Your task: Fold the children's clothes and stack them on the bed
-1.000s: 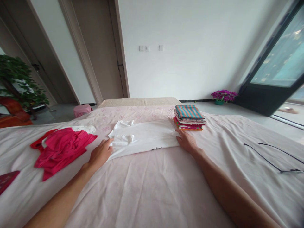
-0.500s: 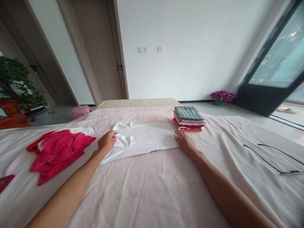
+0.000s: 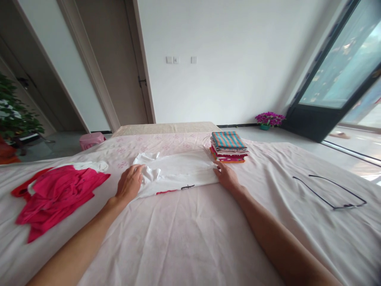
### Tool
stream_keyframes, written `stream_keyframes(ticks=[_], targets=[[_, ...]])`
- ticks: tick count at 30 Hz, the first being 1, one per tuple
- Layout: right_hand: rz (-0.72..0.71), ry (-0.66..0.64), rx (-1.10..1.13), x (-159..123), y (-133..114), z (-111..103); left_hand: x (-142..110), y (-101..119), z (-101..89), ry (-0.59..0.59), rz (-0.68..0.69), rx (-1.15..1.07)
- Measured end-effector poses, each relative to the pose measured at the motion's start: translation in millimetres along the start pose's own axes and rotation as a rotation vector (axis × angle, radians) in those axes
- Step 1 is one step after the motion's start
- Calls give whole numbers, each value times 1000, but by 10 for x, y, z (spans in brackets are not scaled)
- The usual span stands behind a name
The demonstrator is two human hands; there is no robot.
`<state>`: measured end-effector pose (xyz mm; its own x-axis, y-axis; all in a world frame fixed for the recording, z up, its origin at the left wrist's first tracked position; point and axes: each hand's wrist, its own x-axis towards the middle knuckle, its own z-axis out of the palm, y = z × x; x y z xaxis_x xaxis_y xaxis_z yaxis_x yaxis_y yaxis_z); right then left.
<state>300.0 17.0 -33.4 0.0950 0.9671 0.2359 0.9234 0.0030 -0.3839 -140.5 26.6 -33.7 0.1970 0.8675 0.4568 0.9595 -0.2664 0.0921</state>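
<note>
A white shirt (image 3: 181, 171) lies folded into a long flat strip on the bed, with black and red print showing along its near edge. Its left end is bunched and wrinkled. My left hand (image 3: 130, 183) rests against that bunched end, fingers stretched over the cloth. At the opposite end my right hand (image 3: 228, 177) touches the cloth edge, its thumb and fingers slightly apart. Just beyond the right hand stands a stack of folded cloths (image 3: 228, 147), topped by a blue and orange striped one.
Crumpled pink-red clothes (image 3: 64, 194) lie on the left of the bedsheet (image 3: 178, 238), with white cloth behind them. Black-framed glasses (image 3: 333, 206) lie at right. A pink stool (image 3: 92, 140) and purple flowers (image 3: 270, 118) stand on the floor beyond.
My left hand has gone from pinching the shirt's left end to lying over it with fingers extended. Red print now shows on the near edge. The view has turned slightly right.
</note>
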Motion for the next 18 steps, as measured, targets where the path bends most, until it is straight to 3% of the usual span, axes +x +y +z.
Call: stream_keyframes(ticks=[4,9,13,16,18], targets=[[16,32,10,58,31,49,-186,-9,68,-48,110,-142],[19,34,-34,71,15,53,-251,-84,105,-258,58,-45],[-13,137,-207,1,-97,-34,-260,8,29,-148,17,33],[-168,218,-255,-91,-280,-86,-281,154,-42,-59,140,-45],[-325,163,-202,-161,-431,-72,-305,248,-67,-44,201,-102]])
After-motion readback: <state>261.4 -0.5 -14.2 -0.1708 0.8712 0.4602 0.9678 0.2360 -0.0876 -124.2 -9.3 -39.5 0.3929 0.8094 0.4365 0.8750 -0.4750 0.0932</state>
